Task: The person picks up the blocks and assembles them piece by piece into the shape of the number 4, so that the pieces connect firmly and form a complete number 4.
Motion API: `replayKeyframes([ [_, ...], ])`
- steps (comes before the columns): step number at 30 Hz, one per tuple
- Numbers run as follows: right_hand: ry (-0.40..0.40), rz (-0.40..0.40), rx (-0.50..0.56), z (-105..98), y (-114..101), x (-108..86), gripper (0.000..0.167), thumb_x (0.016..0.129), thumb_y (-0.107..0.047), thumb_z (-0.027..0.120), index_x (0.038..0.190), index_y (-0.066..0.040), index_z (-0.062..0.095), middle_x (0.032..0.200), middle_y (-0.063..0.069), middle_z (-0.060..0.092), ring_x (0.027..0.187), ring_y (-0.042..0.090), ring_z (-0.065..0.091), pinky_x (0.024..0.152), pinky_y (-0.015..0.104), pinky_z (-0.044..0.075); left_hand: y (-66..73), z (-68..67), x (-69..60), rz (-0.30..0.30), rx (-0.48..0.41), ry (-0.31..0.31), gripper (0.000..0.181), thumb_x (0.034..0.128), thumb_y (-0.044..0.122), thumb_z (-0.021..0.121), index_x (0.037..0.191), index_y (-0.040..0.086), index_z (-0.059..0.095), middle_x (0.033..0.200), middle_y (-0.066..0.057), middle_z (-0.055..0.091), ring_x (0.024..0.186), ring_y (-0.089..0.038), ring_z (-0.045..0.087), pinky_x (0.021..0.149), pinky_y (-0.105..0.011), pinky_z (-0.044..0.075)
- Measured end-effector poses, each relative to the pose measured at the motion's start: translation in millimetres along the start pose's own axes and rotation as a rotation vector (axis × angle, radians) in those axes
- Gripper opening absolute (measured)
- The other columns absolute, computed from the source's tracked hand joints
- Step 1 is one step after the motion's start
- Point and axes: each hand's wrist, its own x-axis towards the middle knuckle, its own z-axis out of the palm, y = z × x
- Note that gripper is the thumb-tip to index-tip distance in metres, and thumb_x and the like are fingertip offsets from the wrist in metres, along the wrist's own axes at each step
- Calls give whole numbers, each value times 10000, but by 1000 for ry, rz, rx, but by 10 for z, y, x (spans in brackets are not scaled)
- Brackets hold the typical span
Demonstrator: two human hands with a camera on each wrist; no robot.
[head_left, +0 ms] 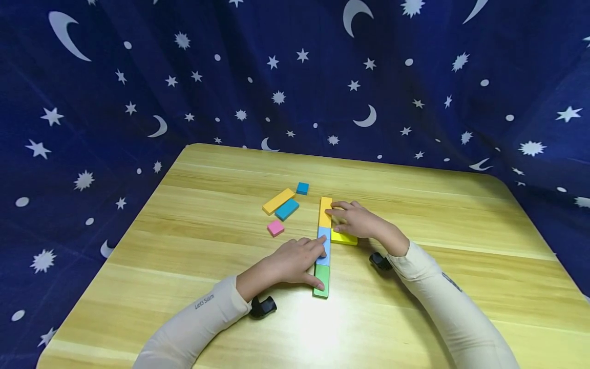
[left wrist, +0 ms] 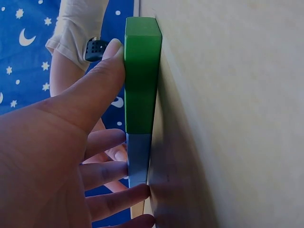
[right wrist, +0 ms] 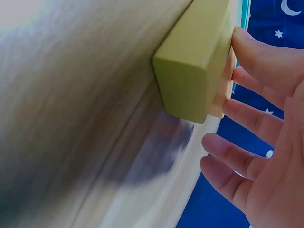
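A green block (head_left: pixel 322 277), a light blue block (head_left: pixel 324 260) and an orange block (head_left: pixel 325 212) lie end to end in a straight row. Against the row's right side, a yellow block (head_left: pixel 345 238) sticks out sideways. My left hand (head_left: pixel 291 261) lies over the row from the left, its thumb on the green block and its fingers at the light blue one. From the right, my right hand (head_left: pixel 364 223) reaches over the yellow block, thumb on it and fingertips at the orange block's side. Fingers of both hands are spread and loosely bent, pinching nothing.
Left of the row lie another orange block (head_left: pixel 278 201), a teal block (head_left: pixel 287 209), a small blue block (head_left: pixel 302 188) and a pink block (head_left: pixel 275 228). The wooden table (head_left: pixel 184 246) ends at a dark blue curtain (head_left: pixel 295 77) patterned with moons and stars.
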Motion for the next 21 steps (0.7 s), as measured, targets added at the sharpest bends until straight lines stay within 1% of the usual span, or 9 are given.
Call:
replayKeyframes([
  [9, 12, -7, 23, 28, -13, -6, 469, 924, -219, 524, 1354, -61, 424, 1417, 219, 339, 1218, 434, 363, 993, 553, 290, -4, 2, -1, 6, 3, 3, 631, 729, 645, 577, 1148, 188, 467, 1501, -60, 253, 1259, -204, 410, 871, -357, 417],
  [12, 18, -5, 20, 49, -9, -8, 458, 933, -209, 507, 1357, -62, 417, 1418, 219, 335, 1202, 434, 369, 981, 546, 305, -7, 4, -6, 10, 2, 7, 631, 727, 649, 574, 1143, 187, 466, 1499, -60, 256, 1258, -206, 411, 874, -363, 417],
  [15, 22, -3, 25, 73, -1, -10, 460, 937, -192, 498, 1365, -56, 399, 1424, 223, 322, 1211, 445, 357, 992, 556, 292, -7, 3, -10, 13, 0, 11, 630, 726, 653, 571, 1138, 187, 468, 1498, -62, 260, 1256, -210, 413, 874, -367, 417],
  [19, 30, -13, 55, 90, 9, -34, 468, 943, -186, 485, 1377, -50, 372, 1434, 234, 296, 1249, 472, 314, 1016, 587, 241, -6, 5, -6, 15, 0, 13, 629, 728, 651, 571, 1140, 187, 469, 1497, -63, 260, 1256, -214, 413, 869, -363, 416],
  [21, 39, -30, 62, 93, 12, -57, 472, 955, -236, 461, 1384, -65, 362, 1430, 234, 296, 1242, 482, 311, 1004, 598, 243, -2, 6, -4, 13, -1, 10, 627, 730, 648, 572, 1141, 187, 469, 1499, -62, 257, 1259, -214, 410, 871, -363, 414],
])
